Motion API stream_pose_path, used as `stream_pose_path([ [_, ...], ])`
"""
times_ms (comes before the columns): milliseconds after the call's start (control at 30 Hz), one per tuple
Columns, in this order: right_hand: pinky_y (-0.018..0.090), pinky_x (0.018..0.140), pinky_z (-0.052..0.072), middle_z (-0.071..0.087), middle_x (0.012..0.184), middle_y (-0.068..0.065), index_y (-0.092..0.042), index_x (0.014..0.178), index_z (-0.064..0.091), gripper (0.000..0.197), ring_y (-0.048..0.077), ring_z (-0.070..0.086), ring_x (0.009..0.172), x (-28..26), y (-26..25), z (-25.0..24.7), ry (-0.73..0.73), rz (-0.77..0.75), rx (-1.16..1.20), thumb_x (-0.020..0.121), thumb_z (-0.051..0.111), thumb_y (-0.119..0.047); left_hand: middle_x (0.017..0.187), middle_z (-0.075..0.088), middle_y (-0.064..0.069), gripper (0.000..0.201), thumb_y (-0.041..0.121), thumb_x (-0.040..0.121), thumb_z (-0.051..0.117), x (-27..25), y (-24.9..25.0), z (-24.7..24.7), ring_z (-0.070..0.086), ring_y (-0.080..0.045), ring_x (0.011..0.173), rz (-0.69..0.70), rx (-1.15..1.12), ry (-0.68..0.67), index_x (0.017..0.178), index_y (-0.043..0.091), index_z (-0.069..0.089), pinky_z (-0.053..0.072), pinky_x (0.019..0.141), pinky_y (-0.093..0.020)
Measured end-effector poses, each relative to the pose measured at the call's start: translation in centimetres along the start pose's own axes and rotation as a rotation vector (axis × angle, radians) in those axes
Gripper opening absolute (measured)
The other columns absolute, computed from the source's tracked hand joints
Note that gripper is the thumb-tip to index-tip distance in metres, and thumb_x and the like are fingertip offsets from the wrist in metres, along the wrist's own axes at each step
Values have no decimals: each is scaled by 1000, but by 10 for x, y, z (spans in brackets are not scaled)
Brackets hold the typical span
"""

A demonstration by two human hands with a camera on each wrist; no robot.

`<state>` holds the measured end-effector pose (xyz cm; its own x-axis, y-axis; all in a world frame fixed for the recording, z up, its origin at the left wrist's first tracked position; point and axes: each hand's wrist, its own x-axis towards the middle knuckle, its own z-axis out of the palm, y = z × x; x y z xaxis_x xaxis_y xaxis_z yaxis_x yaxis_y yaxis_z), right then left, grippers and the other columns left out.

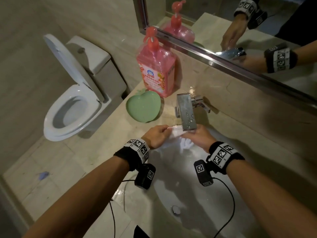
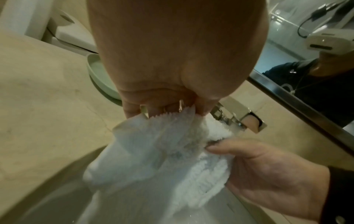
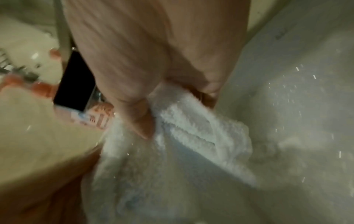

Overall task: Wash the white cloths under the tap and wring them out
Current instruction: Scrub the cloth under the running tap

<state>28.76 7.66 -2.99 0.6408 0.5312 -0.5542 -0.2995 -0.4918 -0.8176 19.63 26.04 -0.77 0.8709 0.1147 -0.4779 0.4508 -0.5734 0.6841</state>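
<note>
A wet white cloth [image 1: 178,134] hangs bunched just under the spout of the chrome tap [image 1: 187,114], above the white sink basin [image 1: 188,200]. My left hand [image 1: 157,137] pinches its upper left edge; in the left wrist view the left hand [image 2: 164,109] has its fingers curled on the cloth [image 2: 153,159]. My right hand [image 1: 199,137] grips the cloth's right side below the spout. In the right wrist view, which is blurred, the thumb and fingers of the right hand [image 3: 172,106] clamp a fold of the cloth [image 3: 201,133]. Droplets fly around it.
A green heart-shaped dish [image 1: 144,106] and a pink pump bottle [image 1: 156,66] stand on the beige counter left of the tap. A mirror [image 1: 240,23] runs along the back wall. A toilet [image 1: 72,103] with raised lid stands at the left. The drain plug [image 1: 175,209] sits low in the basin.
</note>
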Motion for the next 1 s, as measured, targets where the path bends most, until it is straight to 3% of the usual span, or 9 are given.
stream_pose_path([
  [100,19,70,54,78,94,-11,-26,107,75,33,3,72,85,-5,1,-12,-66,-48,-99,77,86,-16,111,68,-11,40,39,104,36,8,7,15,62,-29,102,14,77,-12,112,13,66,43,83,-30],
  [200,11,58,49,78,88,-15,-31,100,74,24,-1,72,76,-14,4,-30,-116,-28,-113,79,85,-32,115,69,-11,34,35,103,42,23,16,31,63,-28,104,26,80,-44,117,16,66,46,85,-29],
  [333,15,55,41,61,63,-15,-20,72,59,37,0,55,58,-16,16,-45,108,-97,-303,90,71,-51,116,69,-9,32,40,100,47,40,28,48,61,-21,94,73,46,-82,119,22,65,48,85,-28],
  [467,25,59,38,43,68,-1,-5,76,50,46,8,42,57,-18,25,-55,163,-131,-233,99,59,-43,121,66,-6,38,51,96,45,48,28,58,61,-21,102,38,22,-73,122,28,62,49,92,-32],
  [633,13,45,32,39,52,-12,-17,65,45,46,4,35,47,-23,22,-60,338,-217,-107,94,61,-49,101,65,2,17,24,100,49,48,24,57,61,-3,83,73,-56,-50,105,21,65,42,71,-1],
  [700,14,45,35,47,52,-12,-17,65,49,45,3,41,47,-23,27,-58,312,-188,-129,77,69,-57,98,70,-4,20,24,100,50,46,25,51,67,-21,91,49,-94,-51,101,17,69,53,81,-20],
  [767,15,51,42,60,67,-14,-19,79,60,39,4,53,59,-20,33,-55,300,-152,-209,70,77,-53,106,71,-7,21,28,98,52,40,29,45,67,-25,98,26,-160,-61,104,19,70,53,92,-35],
  [867,27,80,52,70,106,-6,-17,111,68,38,14,64,99,-15,37,-38,246,-123,-314,88,72,-47,111,70,1,30,44,92,53,26,30,36,65,-13,96,94,-145,-67,110,27,71,51,88,-27],
  [1000,36,75,49,72,84,12,-4,92,71,34,23,64,76,-8,25,-21,133,-124,-279,92,68,-38,101,68,0,23,32,100,52,17,27,17,63,-18,90,148,-13,-65,108,18,68,50,80,-27],
])
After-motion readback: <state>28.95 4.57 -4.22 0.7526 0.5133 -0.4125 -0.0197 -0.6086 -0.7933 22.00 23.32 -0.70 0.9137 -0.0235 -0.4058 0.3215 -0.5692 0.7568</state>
